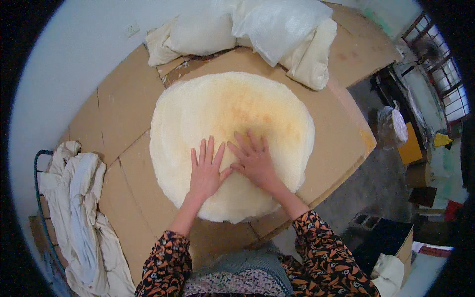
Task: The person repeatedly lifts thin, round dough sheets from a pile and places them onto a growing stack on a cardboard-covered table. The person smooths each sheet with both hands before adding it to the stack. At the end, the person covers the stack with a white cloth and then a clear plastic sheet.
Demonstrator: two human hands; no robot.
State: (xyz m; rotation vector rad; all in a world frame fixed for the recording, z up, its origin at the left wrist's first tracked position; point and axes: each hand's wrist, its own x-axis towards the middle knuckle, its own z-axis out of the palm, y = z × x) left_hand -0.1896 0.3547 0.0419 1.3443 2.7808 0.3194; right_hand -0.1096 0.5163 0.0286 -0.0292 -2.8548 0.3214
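A large, roughly round cream-coloured pad of fibre or batting (pixel 193 107) lies flat on a cardboard-covered table (pixel 137 185). Yellow-brown staining spreads over its upper right part. My left hand (pixel 207 169) rests palm down on the pad, left of its lower middle, with the fingers apart. Beside it, my right hand (pixel 256 161) also lies palm down with spread fingers, just below the stained area. The two thumbs come close together; whether they touch is hard to tell. Neither hand grips anything.
Stuffed cream bags and translucent plastic sheeting (pixel 285 26) lie at the table's far side. Crumpled pale cloth (pixel 81 219) hangs at the left, next to a dark curved metal rail (pixel 37 185). The table's right edge drops to a grey floor (pixel 371 185).
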